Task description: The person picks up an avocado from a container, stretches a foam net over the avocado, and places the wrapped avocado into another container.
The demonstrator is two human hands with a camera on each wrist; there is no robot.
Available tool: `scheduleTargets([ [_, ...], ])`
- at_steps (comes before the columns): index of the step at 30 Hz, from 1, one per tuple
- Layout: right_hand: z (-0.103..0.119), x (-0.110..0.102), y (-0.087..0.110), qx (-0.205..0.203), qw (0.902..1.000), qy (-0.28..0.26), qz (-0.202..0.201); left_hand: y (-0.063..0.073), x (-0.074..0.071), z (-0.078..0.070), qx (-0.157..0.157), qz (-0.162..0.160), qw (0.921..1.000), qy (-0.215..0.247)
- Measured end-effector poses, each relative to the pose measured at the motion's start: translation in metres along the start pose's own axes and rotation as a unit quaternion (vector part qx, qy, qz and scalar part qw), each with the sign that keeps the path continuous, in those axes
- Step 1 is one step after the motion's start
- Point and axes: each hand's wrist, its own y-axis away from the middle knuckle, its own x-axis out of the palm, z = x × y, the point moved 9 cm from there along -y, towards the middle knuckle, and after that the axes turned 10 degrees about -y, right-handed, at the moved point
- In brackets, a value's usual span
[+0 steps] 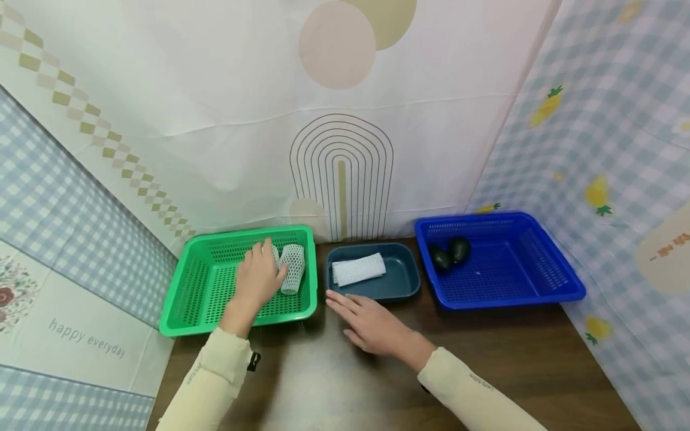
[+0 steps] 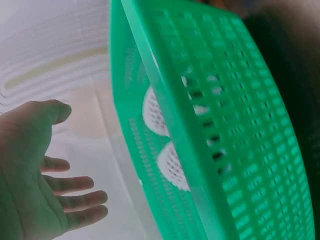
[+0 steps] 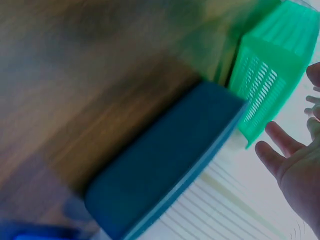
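Note:
My left hand [image 1: 257, 275] hangs over the green basket [image 1: 215, 326], fingers spread and nothing held. Close to its fingers and thumb are two white foam net sleeves [image 1: 293, 269], one partly hidden by the hand in the head view. Their rounded ends [image 2: 172, 167] show past the rim in the left wrist view. My right hand [image 1: 372, 326], also holding nothing, is at the near side of the dark teal tray [image 1: 401, 278] with its fingers extended to the left. Inside that tray lies a flat white foam net sleeve [image 1: 360, 269].
On the right stands a blue basket [image 1: 507, 302] with two dark green avocado-like fruits [image 1: 459, 249] in its left part. Basket, tray and basket form a row on the brown wooden table [image 1: 323, 383]. Printed cloth [image 1: 242, 167] hangs directly behind them.

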Motion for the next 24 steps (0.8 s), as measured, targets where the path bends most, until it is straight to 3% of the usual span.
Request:
scheduleTargets([
  [8,-0.016,-0.029,0.022,0.011,0.9994,0.015,-0.03,0.017,-0.017,-0.038,0.051,-0.087,0.9948,0.013],
  [14,-0.034,-0.043,0.044,0.015,0.9975,0.02,-0.066,0.034,-0.024,-0.069,0.104,-0.156,0.9817,0.034],
  [24,-0.065,-0.074,0.085,0.045,0.9893,0.017,-0.137,0.065,-0.001,-0.119,0.188,-0.194,0.9628,0.017],
])
